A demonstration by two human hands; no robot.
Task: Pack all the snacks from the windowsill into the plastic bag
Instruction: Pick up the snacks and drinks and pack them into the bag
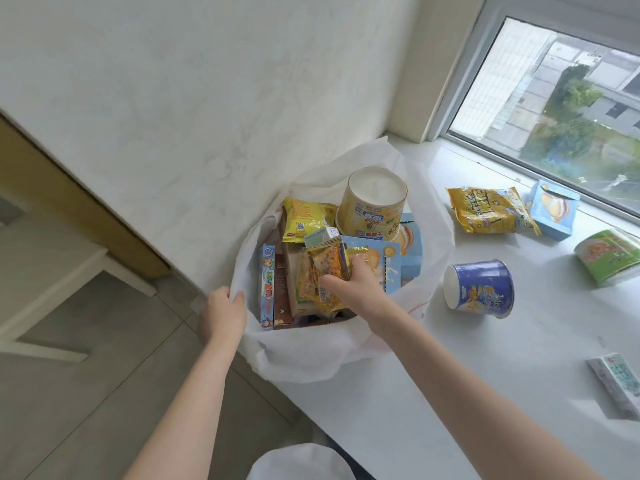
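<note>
Risk noted: the plastic bag (304, 355) sits at the windowsill (433, 393) edge, its mouth held open only by the left hand (223, 311), whose grip is pinched on the rim; if that rim is let go, the loaded bag could sag or tip toward the floor. The right hand (356, 282) has its grip closed around small yellow packets (323, 268) inside the mouth; the stack is crowded, so a packet could slide out. The bag is thin, white, translucent, nearly full. Still outside: blue cup (479, 287), yellow pouch (488, 211), blue box (554, 209), green cup (611, 256), white packet (618, 384).
</note>
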